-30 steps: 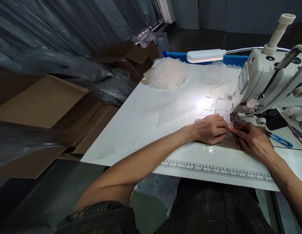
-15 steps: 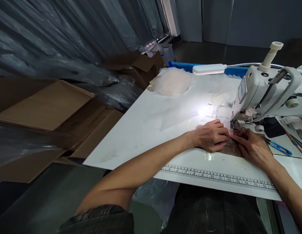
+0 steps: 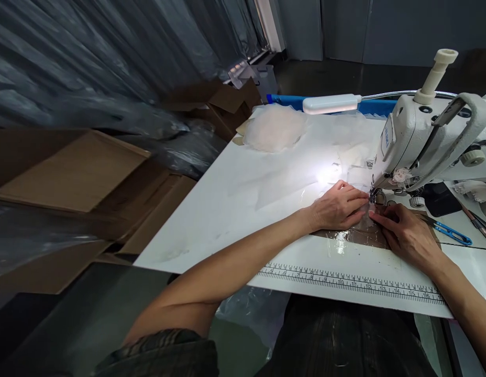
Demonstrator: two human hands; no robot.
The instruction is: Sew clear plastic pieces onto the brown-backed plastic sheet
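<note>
At the sewing machine (image 3: 402, 141), a small piece of sheer pale fabric (image 3: 364, 222) lies under and just in front of the presser foot (image 3: 373, 195). My left hand (image 3: 337, 207) rests on the fabric from the left, its fingers close together and pointing at the foot; they hold the fabric against the bed, and the thumb is hidden. From the right, my right hand (image 3: 410, 233) pinches the fabric's near edge between thumb and forefinger, close to the left fingertips. Beneath both hands is a shiny brown strip (image 3: 353, 238) on the table.
Blue thread snips (image 3: 451, 233) and a black phone-like slab (image 3: 441, 199) lie right of the machine. A pile of pale sheer pieces (image 3: 276, 128) sits at the table's far left corner. A lamp (image 3: 331, 103) hangs behind; a printed ruler (image 3: 355, 284) runs along the front edge. Cardboard boxes (image 3: 70, 167) stand left.
My left hand has moved slightly forward, and its curled fingers have straightened towards the presser foot. My right hand keeps its pinch almost in place. The view has shifted slightly.
</note>
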